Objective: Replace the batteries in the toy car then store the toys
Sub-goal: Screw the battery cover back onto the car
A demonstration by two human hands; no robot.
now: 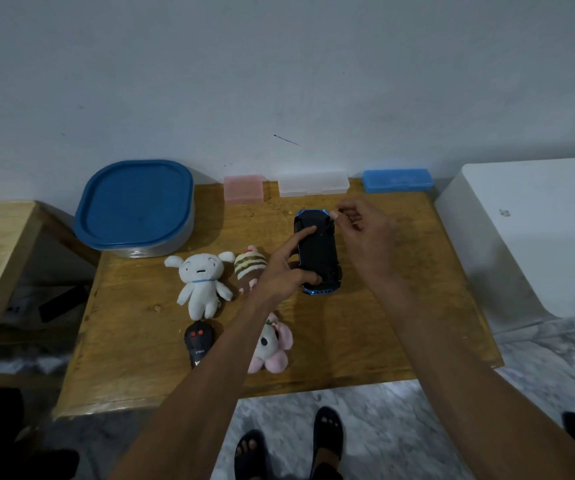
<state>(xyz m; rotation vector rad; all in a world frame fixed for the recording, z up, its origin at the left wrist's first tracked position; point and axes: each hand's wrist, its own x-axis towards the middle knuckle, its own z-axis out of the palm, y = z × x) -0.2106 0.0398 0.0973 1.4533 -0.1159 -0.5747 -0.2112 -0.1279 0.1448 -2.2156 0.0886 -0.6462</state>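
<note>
Toy car [317,252], blue with black underside facing up, is lying upside down on the wooden table [400,299], toward the far right part of the surface. Left hand [284,268] is gripping the car's near end, thumb at the near edge and index finger stretching along the underside. Right hand [365,233] is hovering at the car's far right corner, fingertips pinched close together; whether they are holding anything cannot be told. Blue-lidded container [135,206] is sitting at the far left corner. Pink case [244,188], clear case [314,183] and blue case [397,180] are lining the far edge. White plush [201,282] and striped plush [249,266] are lying mid-table, left of the car. Black remote [197,342] and pink plush [274,344] are resting near the front edge.
</note>
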